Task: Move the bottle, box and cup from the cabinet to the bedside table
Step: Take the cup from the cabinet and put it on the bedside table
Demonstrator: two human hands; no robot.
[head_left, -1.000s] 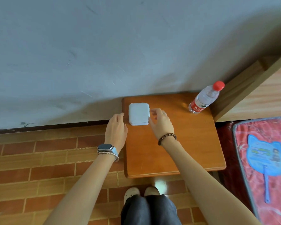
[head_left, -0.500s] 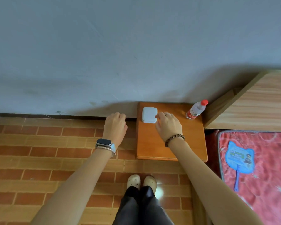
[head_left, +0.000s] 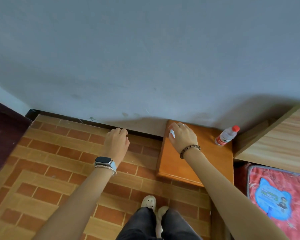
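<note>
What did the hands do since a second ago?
The left hand drew away from the box and now hangs over the floor. The right hand hovers over the box, hiding most of it. The box and bottle stayed put on the table.

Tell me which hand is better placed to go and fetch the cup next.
Probably the left hand. It hangs free over the brick floor, holding nothing, while the right hand is over the white box on the bedside table. The cup is not in view.
</note>
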